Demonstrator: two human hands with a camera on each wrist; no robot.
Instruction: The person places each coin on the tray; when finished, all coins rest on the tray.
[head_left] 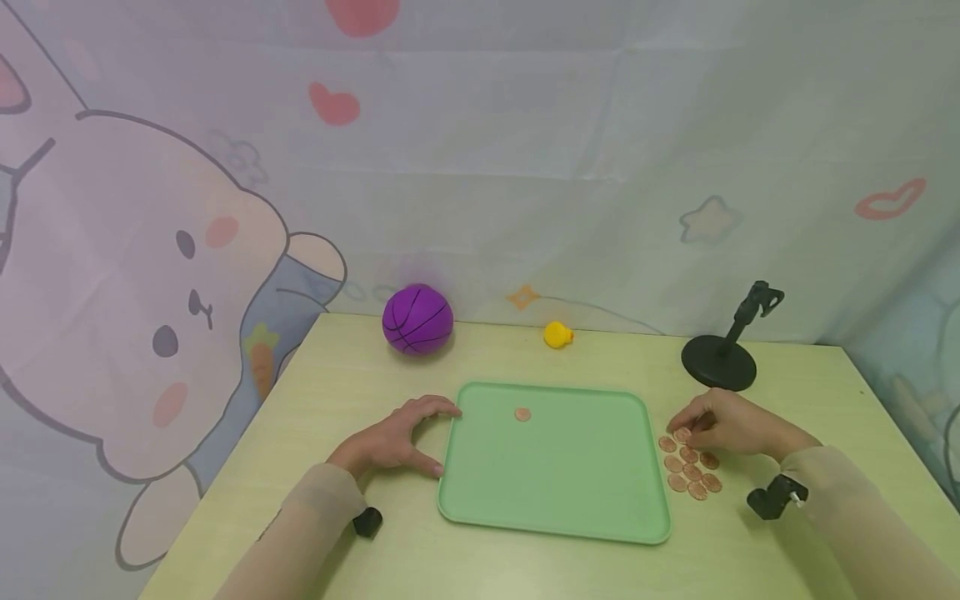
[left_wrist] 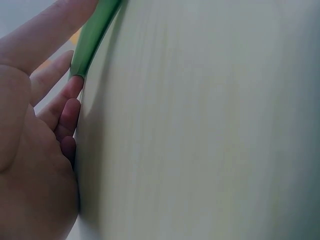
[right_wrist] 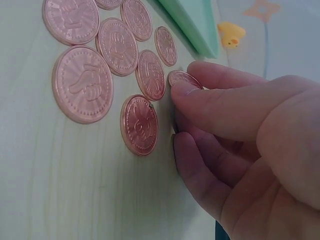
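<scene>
A light green tray [head_left: 555,467] lies on the table with one copper coin [head_left: 522,414] in its upper left part. At the tray's left rim my left hand [head_left: 393,435] rests with thumb and fingers spread, the tips touching the edge. Several copper coins [head_left: 692,472] lie flat in a cluster to the right of the tray; a thumbs-up design shows on one coin [right_wrist: 83,84] in the right wrist view. My right hand [head_left: 738,423] is at the far side of this cluster, pinching a coin [right_wrist: 184,77] between thumb and index finger. Its other fingers are bent beneath.
Along the back of the table are a purple ball [head_left: 417,320] with black lines, a small yellow toy duck [head_left: 557,335] and a black stand [head_left: 720,362] with a round base. A printed cloth [head_left: 487,167] hangs behind the table [head_left: 390,550].
</scene>
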